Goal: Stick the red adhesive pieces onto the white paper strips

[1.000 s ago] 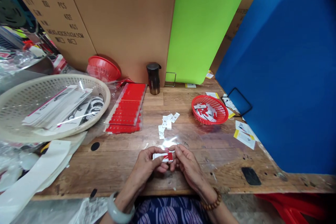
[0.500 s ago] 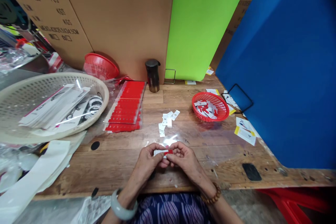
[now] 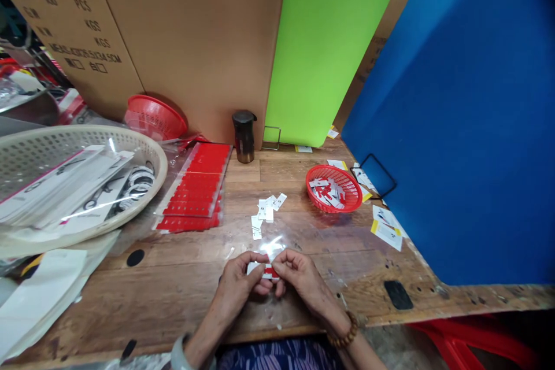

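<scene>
Near the table's front edge, my left hand is closed around a small white card with a red strip across its right part. The thumb lies on top and the fingers are beneath. My right hand pinches at the red right end of this card, thumb against forefinger. Whether the red part is a separate piece cannot be made out. Just beyond the hands lies a loose group of small white printed cards. A red basket to the right holds more small white and red pieces.
Red sheets in clear plastic lie left of centre, beside a large cream basket of bagged printed cards. A dark tumbler stands at the back. Green and blue boards stand upright behind and right, with wire stands.
The view has shifted slightly, so the scene sits lower and further left. My right thumb and forefinger have drawn up into a pinch at the card's red end. The left hand keeps its hold.
</scene>
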{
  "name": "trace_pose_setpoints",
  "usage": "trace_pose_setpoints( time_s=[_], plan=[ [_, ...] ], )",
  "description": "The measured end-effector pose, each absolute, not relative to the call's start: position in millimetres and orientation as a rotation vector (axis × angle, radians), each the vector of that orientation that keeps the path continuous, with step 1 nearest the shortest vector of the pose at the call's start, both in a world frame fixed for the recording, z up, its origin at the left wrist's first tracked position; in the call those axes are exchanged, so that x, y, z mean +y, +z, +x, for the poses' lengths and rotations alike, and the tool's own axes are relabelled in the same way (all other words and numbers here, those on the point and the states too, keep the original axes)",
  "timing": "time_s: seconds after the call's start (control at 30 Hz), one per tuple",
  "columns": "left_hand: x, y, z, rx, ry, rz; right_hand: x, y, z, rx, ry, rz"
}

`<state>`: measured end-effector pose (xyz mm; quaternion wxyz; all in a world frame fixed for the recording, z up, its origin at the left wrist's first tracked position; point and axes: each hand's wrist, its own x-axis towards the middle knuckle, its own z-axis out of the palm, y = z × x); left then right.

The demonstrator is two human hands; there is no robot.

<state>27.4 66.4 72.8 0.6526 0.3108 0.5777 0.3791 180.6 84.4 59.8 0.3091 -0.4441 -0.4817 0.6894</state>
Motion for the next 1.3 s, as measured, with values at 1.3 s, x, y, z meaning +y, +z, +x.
trace_pose_setpoints(
  time_s=[1.3],
  plan=[
    [57.1, 45.2, 43.3, 1.237, 0.969, 0.692, 197.7, 55.7, 204.0, -2.159, 0.632, -1.451]
  ],
)
